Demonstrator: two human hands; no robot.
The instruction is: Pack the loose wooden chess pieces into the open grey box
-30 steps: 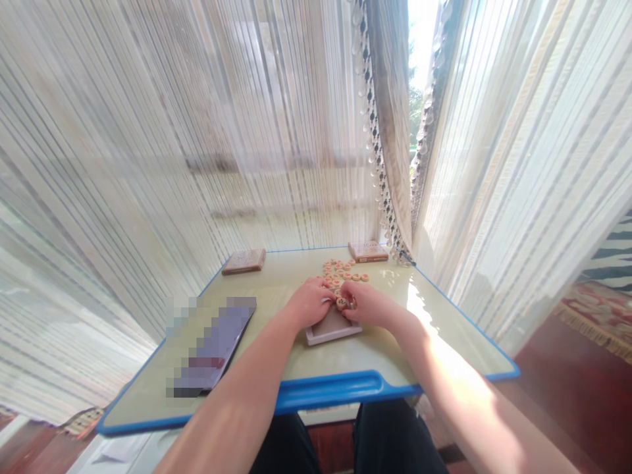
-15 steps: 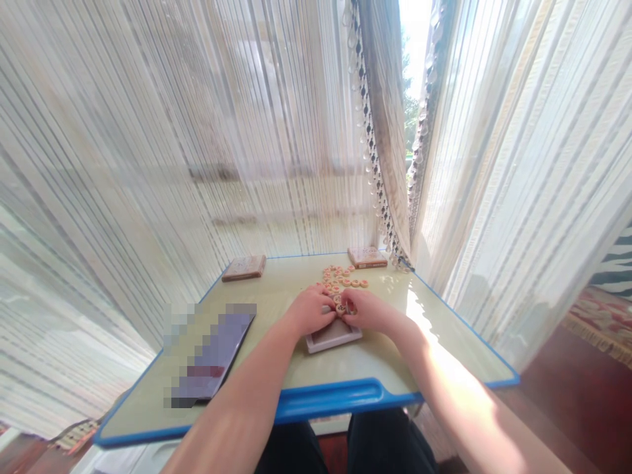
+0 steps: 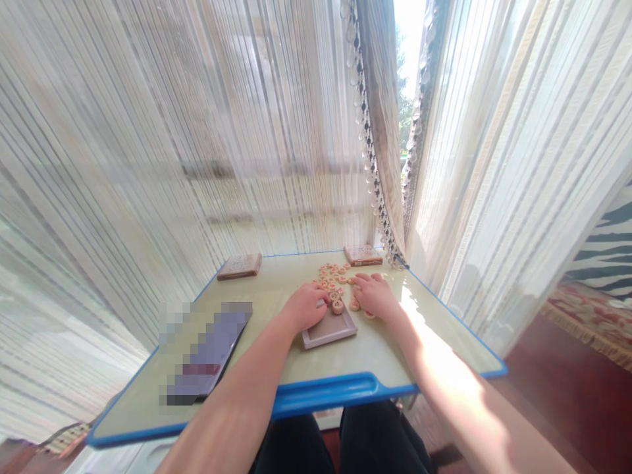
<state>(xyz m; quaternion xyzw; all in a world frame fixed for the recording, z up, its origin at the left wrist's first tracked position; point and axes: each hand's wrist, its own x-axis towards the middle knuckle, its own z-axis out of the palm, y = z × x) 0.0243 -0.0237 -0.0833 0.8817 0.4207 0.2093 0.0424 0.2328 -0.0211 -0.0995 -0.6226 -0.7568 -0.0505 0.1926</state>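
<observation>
A shallow pinkish box (image 3: 330,340) lies on the table in front of me. My left hand (image 3: 307,307) is closed over its left side, with the fingers bent toward two round Chinese chess pieces (image 3: 337,307) at the box's far end. To the right of the box, my right hand (image 3: 374,295) is open, palm down, fingers stretched toward loose pieces. Some pieces show beside and under it, among them a Chinese chess piece (image 3: 355,305) by the box. More loose Chinese chess pieces (image 3: 332,270) are scattered beyond the hands. The undersides of both hands are hidden.
The pale table (image 3: 266,365) has a blue rim. A flat box (image 3: 239,266) lies at its back left corner, another flat box (image 3: 363,255) at the back right. At left lies a blurred-out dark flat object (image 3: 217,349). String curtains (image 3: 271,131) hang behind the table.
My right hand has moved away from the box, right and farther out, and its fingers have opened. The left hand stays at the box. Two pieces now show at the box's far end.
</observation>
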